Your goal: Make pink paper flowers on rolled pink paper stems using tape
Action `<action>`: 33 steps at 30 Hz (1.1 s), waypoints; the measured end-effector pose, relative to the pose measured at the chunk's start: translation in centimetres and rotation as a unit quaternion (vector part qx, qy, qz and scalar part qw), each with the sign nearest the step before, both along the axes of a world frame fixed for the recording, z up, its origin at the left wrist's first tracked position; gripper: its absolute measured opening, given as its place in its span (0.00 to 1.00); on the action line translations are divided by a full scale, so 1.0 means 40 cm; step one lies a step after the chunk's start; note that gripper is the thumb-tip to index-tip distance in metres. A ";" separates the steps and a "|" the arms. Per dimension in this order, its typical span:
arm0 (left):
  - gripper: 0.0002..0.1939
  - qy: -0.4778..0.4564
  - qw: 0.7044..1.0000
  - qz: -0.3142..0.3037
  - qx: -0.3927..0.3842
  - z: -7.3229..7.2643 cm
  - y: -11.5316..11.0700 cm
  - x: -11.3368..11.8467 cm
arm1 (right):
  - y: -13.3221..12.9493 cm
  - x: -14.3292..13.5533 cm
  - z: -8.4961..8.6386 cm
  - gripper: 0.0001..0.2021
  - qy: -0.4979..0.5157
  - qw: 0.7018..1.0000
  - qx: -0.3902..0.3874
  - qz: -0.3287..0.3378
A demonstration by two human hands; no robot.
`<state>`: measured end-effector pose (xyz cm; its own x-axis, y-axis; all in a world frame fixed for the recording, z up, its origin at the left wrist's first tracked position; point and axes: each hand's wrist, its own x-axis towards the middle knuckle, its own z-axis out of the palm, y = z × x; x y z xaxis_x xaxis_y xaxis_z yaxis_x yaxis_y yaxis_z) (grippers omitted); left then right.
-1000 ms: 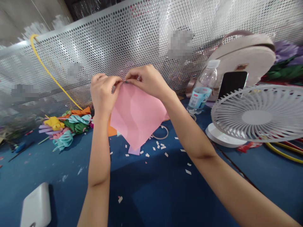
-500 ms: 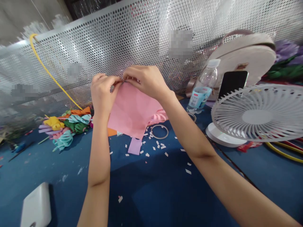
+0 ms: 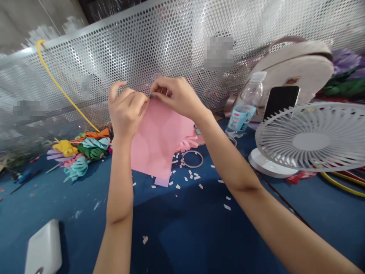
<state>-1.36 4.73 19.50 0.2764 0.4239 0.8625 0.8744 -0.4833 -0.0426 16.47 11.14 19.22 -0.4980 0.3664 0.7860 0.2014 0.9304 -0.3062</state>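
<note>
A pink sheet of paper (image 3: 156, 140) hangs from my two hands, pinched along its top edge above the blue table (image 3: 205, 228). My left hand (image 3: 127, 108) grips the upper left of that edge, index finger and thumb pressed together. Close beside it, my right hand (image 3: 175, 95) pinches the same edge between thumb and fingers. Below the sheet, part of a lilac paper piece (image 3: 162, 182) shows on the table. Pink curled paper strips (image 3: 188, 143) lie to the right, with a silver ring (image 3: 193, 166) and white paper scraps (image 3: 195, 176) nearby.
Colourful paper bows and flowers (image 3: 81, 152) lie at the left. A white device (image 3: 44, 247) rests at the near left. A water bottle (image 3: 242, 110), white fan (image 3: 310, 140), phone (image 3: 281, 101) and pale backpack (image 3: 306, 72) stand on the right. Perforated metal sheeting (image 3: 142, 49) rises behind.
The pink sheet now hangs a little lower and flatter, covering more of the lilac paper. My left hand has turned, its outer fingers lifted; my right hand has shifted slightly.
</note>
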 end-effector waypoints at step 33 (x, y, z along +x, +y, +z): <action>0.05 -0.273 0.947 -0.163 -0.048 -0.018 0.027 0.010 | 0.031 -0.011 -0.010 0.06 -0.002 0.998 -0.043 0.046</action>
<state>-0.95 5.80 18.79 -0.0704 0.4762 0.8765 0.5570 -0.7101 0.4306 16.02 12.38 18.84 -0.5351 0.3860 0.7514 0.1180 0.9149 -0.3860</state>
